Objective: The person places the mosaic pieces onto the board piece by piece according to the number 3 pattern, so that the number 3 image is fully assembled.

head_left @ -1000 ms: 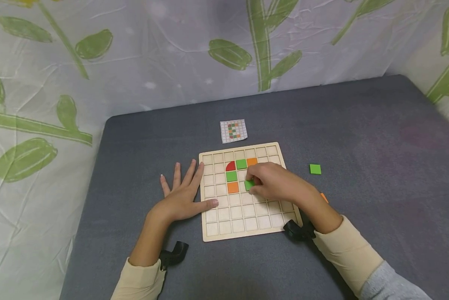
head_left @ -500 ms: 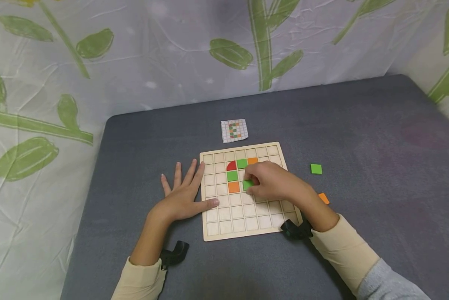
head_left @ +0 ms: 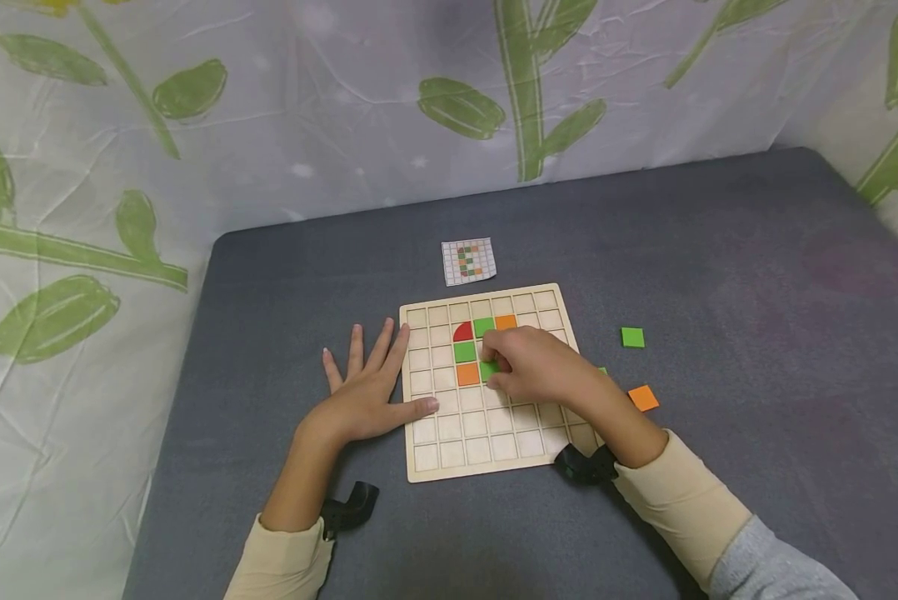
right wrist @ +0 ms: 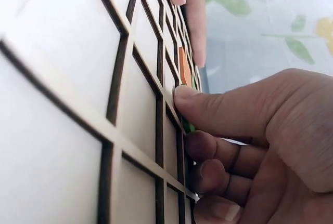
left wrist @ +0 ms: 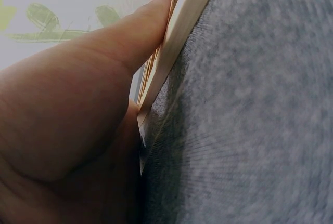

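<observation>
A wooden grid board [head_left: 440, 454] lies on the table. Between the right hand's [head_left: 535, 363] thumb and fingers is a green square tile [head_left: 488, 371], pinched at the cell just right of an orange tile [head_left: 467, 374]. The fingers cover part of it. In the right wrist view, the thumb [right wrist: 223, 104] touches the grid near the orange tile [right wrist: 184, 67]. The left hand [head_left: 362, 404] is spread at the board's left edge, its thumb lying on the board. Set above are a red quarter-round tile [head_left: 463, 332] and green tile [head_left: 466, 352].
Behind the board lies a small printed pattern card [head_left: 469, 262]. To the right are a loose green tile [head_left: 632, 337] and an orange tile [head_left: 643, 397]. A sliver of another green piece [head_left: 603, 370] shows beside the right forearm. A patterned cloth [head_left: 329, 108] hangs behind the table.
The right hand has shifted slightly left, carrying the green tile up against the orange one. Its forearm now uncovers the loose orange tile and a green sliver. The left hand stays put.
</observation>
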Tool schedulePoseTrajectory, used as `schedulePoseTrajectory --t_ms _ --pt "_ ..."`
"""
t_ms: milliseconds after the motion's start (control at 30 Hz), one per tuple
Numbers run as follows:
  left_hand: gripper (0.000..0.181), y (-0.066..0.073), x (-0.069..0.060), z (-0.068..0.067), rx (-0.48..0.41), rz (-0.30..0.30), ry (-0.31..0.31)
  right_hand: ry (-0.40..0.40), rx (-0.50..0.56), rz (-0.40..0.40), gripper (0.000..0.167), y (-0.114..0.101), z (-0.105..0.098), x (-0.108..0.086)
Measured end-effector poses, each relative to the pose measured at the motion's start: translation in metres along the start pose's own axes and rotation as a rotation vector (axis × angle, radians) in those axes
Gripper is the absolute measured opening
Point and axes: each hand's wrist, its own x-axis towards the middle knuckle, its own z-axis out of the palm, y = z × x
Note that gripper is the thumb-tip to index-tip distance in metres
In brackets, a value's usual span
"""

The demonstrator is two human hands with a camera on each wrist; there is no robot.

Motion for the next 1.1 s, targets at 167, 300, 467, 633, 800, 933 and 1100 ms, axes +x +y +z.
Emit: schedulePoseTrajectory --t_ms 167,300,467,633,800,933,1100 --pt "0.113 -0.001 0.001 0.001 0.001 -0.001 0.0 0.029 -0.007 0.044 0.02 0.0 0.002 -0.001" --pt "0.113 0.001 0.0 -0.001 -0.008 0.007 -0.003 0.048 -0.015 0.055 0.02 0.0 0.004 -0.001" --pt "0.113 0.001 0.0 0.0 -0.002 0.004 -0.003 0.063 -0.037 0.067 0.019 -0.002 0.006 -0.003" --pt "0.112 0.002 0.0 -0.001 -0.002 -0.006 -0.008 0.083 -0.079 0.062 0.018 -0.006 0.008 -0.004" --pt "0.113 0.002 0.0 -0.002 0.009 -0.006 -0.01 0.113 -0.104 0.052 0.016 -0.007 0.009 -0.006" --pt "0.113 0.002 0.0 -0.002 0.011 -0.007 -0.01 0.122 -0.11 0.051 0.013 -0.007 0.011 -0.008" --pt "0.113 0.001 0.0 -0.002 0.009 -0.003 -0.01 0.135 -0.128 0.049 0.012 -0.006 0.01 -0.013"
